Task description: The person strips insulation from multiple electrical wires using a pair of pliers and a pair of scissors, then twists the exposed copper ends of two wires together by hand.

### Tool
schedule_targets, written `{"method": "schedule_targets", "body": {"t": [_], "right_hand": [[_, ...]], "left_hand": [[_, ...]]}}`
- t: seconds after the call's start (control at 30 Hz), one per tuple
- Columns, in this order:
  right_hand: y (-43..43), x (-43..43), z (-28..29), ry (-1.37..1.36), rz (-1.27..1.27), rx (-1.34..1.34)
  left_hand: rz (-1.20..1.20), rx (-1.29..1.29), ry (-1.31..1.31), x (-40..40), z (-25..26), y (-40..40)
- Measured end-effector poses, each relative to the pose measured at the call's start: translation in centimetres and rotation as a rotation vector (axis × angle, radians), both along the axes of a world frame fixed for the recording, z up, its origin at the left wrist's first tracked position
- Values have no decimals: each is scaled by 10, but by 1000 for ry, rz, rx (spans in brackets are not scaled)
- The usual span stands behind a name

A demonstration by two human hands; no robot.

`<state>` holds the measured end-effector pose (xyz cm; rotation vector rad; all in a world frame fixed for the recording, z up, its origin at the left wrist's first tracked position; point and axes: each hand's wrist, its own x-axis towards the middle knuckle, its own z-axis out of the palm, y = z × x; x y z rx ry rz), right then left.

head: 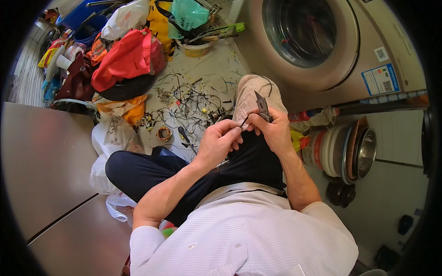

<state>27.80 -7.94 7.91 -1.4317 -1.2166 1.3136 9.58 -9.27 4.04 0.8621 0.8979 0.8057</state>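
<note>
My right hand (272, 129) grips a dark, worn knife blade (263, 106) with a slanted tip pointing up and away from me. A short black cable (244, 120) runs between my two hands. Its near end is pinched by the thumb and fingers of my left hand (221, 138); the far end meets the fingers of my right hand. Both hands are above my right leg, where a beige towel (257, 91) covers the knee. Another thin dark wire (271, 88) lies across the towel.
Tangled black wires (183, 100) and scraps litter the floor, with a copper-wound ring (164, 133) and a black-handled tool (183, 132). A front-loading washing machine (345, 69) stands ahead right. Bags, including a red one (121, 58), pile up left. Stacked basins (331, 151) stand right.
</note>
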Motion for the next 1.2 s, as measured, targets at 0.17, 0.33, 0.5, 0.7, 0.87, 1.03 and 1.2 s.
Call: {"method": "schedule_targets", "body": {"t": [0.17, 0.33, 0.5, 0.7, 0.87, 1.03, 1.2], "right_hand": [[2, -4, -3, 99, 20, -11], [5, 1, -10, 180, 52, -16], [8, 1, -8, 141, 56, -42], [8, 3, -10, 150, 50, -65], [7, 2, -9, 227, 29, -100], [5, 3, -14, 261, 27, -70], [4, 0, -13, 256, 14, -61]], "left_hand": [[72, 71, 66, 2, -6, -6], [72, 163, 136, 3, -1, -6], [129, 163, 158, 4, -8, -7], [157, 234, 205, 3, -8, -6], [164, 257, 214, 3, -7, -6], [154, 236, 215, 4, -3, -7], [130, 300, 266, 3, -5, -5]]}}
